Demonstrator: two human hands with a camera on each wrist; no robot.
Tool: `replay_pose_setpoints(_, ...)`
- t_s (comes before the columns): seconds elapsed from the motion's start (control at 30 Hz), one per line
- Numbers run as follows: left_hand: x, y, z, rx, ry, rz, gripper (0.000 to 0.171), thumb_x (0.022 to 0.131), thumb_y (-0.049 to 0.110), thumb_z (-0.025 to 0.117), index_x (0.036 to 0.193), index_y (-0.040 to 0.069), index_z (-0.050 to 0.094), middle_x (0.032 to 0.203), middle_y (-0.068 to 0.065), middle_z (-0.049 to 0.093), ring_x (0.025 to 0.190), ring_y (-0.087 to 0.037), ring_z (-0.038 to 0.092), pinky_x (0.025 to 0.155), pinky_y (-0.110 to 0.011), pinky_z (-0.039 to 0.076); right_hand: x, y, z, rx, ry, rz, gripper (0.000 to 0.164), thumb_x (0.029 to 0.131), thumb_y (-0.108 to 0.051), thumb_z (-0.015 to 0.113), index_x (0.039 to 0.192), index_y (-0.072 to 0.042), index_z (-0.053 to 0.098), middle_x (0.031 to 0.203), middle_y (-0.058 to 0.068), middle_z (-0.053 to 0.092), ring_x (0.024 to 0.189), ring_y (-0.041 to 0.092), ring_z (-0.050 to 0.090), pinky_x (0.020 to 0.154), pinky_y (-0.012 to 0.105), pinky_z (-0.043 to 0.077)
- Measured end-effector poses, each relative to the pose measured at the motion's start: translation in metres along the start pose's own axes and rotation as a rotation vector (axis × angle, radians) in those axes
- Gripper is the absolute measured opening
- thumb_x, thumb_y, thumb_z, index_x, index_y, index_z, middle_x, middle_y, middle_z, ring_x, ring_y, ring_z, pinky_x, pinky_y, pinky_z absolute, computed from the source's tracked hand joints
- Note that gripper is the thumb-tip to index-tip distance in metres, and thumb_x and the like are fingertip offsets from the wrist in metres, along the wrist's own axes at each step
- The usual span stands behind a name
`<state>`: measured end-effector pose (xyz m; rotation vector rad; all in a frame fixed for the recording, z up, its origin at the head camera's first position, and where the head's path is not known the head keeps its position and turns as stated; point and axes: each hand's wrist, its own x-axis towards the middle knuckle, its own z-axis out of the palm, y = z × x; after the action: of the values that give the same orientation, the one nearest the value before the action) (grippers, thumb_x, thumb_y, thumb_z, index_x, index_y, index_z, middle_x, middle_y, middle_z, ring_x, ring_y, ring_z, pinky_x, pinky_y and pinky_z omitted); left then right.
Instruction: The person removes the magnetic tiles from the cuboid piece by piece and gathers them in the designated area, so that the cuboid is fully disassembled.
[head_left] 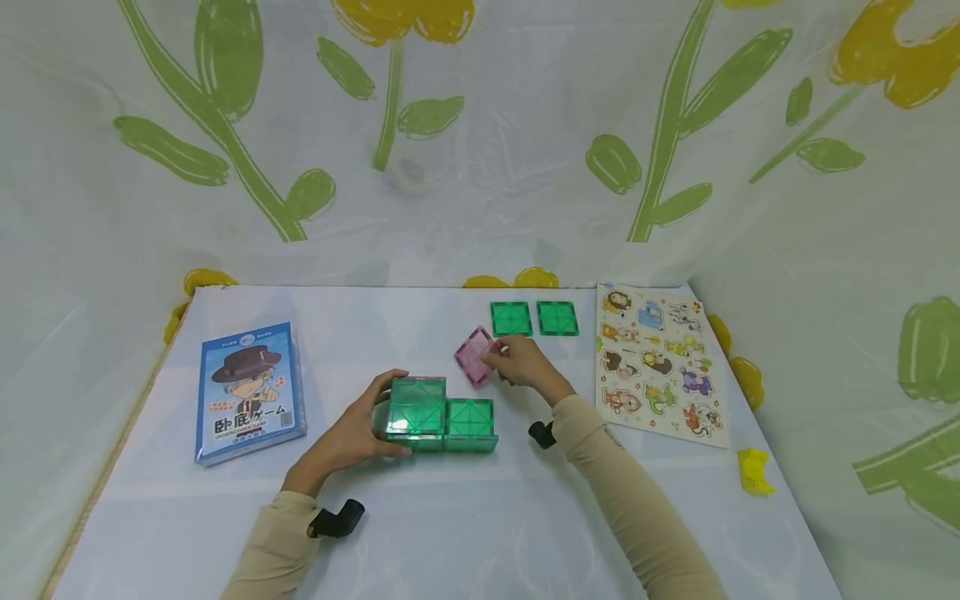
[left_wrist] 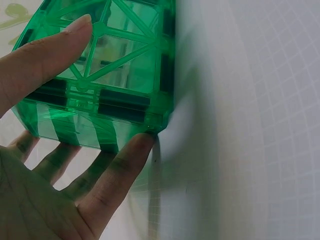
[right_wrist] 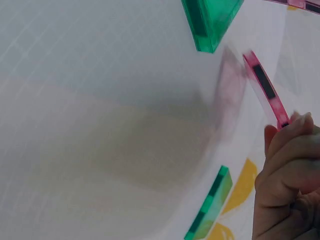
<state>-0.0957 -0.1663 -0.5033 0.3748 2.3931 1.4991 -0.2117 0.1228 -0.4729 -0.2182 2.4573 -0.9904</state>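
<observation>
A structure of green translucent magnetic tiles (head_left: 416, 408) stands mid-table, a taller block on its left joined to a lower block (head_left: 470, 418) on its right. My left hand (head_left: 348, 433) holds the taller block from the left, thumb on the near face (left_wrist: 125, 65) and fingers round the side. With thumb and fingertips, my right hand (head_left: 525, 364) pinches a pink magnetic tile (head_left: 471, 357) by one corner, behind the lower block. In the right wrist view this pink tile (right_wrist: 267, 90) appears edge-on. Two flat green tiles, one left (head_left: 511, 319) and one right (head_left: 557, 318), lie beyond the right hand.
At the left lies a blue boxed game (head_left: 250, 392). A board with animal pictures (head_left: 660, 367) covers the back right of the table (head_left: 450, 533). Near the right edge sits a small yellow piece (head_left: 754, 472). White sheeting with printed flowers (head_left: 510, 167) hangs behind the table.
</observation>
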Motion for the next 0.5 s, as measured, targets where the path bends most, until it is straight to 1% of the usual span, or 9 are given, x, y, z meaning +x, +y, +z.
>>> replay_pose_setpoints(0.13,0.000,0.001,0.000,-0.003,0.006,-0.001,0.112,0.068,0.018,0.093,0.155,0.022,0.024,0.159,-0.023,0.033,0.146,-0.055,0.030,0.106,-0.074,0.038,0.008,0.000,0.006,0.117,0.065,0.035,0.030,0.102,-0.029,0.059,0.117,-0.003,0.061,0.068,0.005,0.063,0.055,0.012,0.054,0.054,0.022,0.049)
replay_pose_setpoints(0.3,0.000,0.001,0.001,-0.007,0.001,-0.014,0.112,0.068,0.017,0.093,0.156,0.022,0.023,0.160,-0.024,0.032,0.146,-0.055,0.029,0.106,-0.074,0.038,0.019,0.002,0.013,0.219,0.139,0.075,0.028,0.102,-0.026,0.056,0.115,-0.001,0.059,0.072,0.007,0.066,0.056,0.013,0.059,0.054,0.022,0.053)
replay_pose_setpoints(0.4,-0.001,0.001,0.001,-0.008,0.002,-0.021,0.112,0.067,0.017,0.093,0.156,0.022,0.024,0.160,-0.023,0.032,0.147,-0.055,0.029,0.106,-0.074,0.038,0.023,0.003,0.015,0.235,0.164,0.102,0.029,0.102,-0.028,0.055,0.108,0.000,0.061,0.072,0.007,0.067,0.057,0.014,0.060,0.055,0.022,0.054)
replay_pose_setpoints(0.5,-0.001,0.001,0.001,-0.002,0.007,-0.022,0.112,0.067,0.018,0.094,0.155,0.024,0.024,0.160,-0.023,0.032,0.147,-0.054,0.029,0.107,-0.074,0.038,0.026,0.002,0.016,0.209,0.185,0.126,0.034,0.102,-0.033,0.057,0.095,-0.001,0.065,0.068,0.006,0.066,0.057,0.014,0.060,0.055,0.022,0.053)
